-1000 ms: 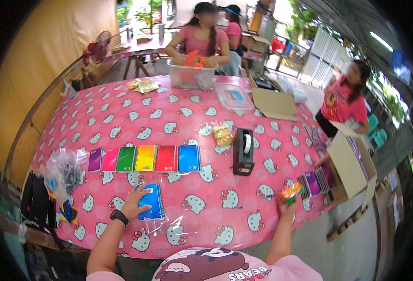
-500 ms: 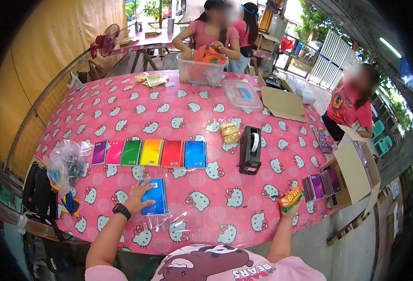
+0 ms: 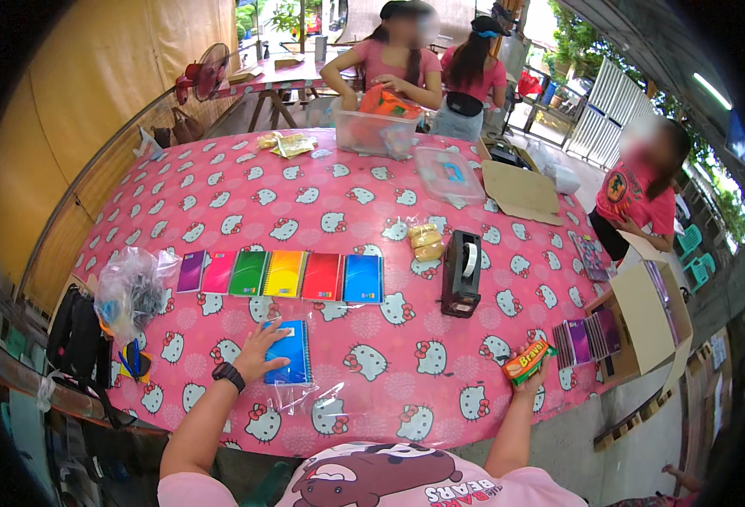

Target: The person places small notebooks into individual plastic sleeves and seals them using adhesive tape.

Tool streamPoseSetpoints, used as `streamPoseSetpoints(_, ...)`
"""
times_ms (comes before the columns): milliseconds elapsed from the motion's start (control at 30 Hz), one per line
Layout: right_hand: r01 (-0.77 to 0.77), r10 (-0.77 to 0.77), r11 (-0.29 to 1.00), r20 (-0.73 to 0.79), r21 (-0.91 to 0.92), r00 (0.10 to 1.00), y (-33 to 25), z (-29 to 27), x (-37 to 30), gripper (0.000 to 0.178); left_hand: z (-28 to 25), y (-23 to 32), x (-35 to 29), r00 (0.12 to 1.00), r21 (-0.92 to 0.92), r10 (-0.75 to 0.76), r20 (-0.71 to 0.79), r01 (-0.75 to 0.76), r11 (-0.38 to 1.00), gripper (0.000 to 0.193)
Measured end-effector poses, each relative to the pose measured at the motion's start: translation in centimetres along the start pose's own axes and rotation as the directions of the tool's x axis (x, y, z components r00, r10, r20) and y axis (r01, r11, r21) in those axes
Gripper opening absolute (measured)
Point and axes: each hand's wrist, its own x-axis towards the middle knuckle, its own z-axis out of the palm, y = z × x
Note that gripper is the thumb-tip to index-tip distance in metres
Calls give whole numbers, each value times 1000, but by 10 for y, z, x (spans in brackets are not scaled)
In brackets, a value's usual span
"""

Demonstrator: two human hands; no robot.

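Packet [image 3: 528,361] grasped in the right hand [image 3: 528,382], blue notebook [image 3: 294,363] under the left hand [image 3: 261,351]

The orange-and-green packet is at the near right of the pink table [image 3: 250,228], its printed face toward the camera. Its long axis slants, one end at the lower left, the other up and right toward the carton [image 3: 634,308]. The right hand's fingers are closed around its near right part.

The left hand is spread, clenching nothing, its fingers resting over the notebook's left side. This notebook lies flat, its long axis running almost straight away from the person, its spiral edge on the right. Clear plastic [image 3: 330,404] shows by its near edge.

Just beyond runs a row of six notebooks [image 3: 284,275], from purple at left to blue at right. A black tape dispenser [image 3: 461,275] stands between the row and the carton, near a beige bundle [image 3: 425,242]. Purple notebooks [image 3: 587,338] lie by the carton's opening. Across the table, a co-worker [image 3: 398,68] reaches into a clear tub [image 3: 357,133].
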Motion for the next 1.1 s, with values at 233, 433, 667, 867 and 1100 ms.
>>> streamPoseSetpoints(233, 58, -59, 998, -51, -20, 997, 3, 2, -2, 74, 1, -2, 0, 1000, -17, -1, -7, 1, 1000, 65)
streamPoseSetpoints(433, 31, -35, 997, -53, -65, 998, -3, -6, 0, 73, 1, 3, 0, 999, -14, -31, 8, 31, 999, 65)
streamPoseSetpoints(667, 14, -14, 1000, -11, -28, 1000, 0, 3, 1, 70, 0, 1, 1, 998, -27, -50, 30, 51, 998, 65)
streamPoseSetpoints(867, 6, -11, 999, -105, -48, 994, 1, 11, -1, 70, 2, -4, 2, 1000, -31, -18, 4, 18, 999, 66)
streamPoseSetpoints(1100, 19, -32, 996, -144, -91, 989, 1, 9, 2, 71, 4, -7, 3, 1000, -30, 2, 4, -2, 1000, 66)
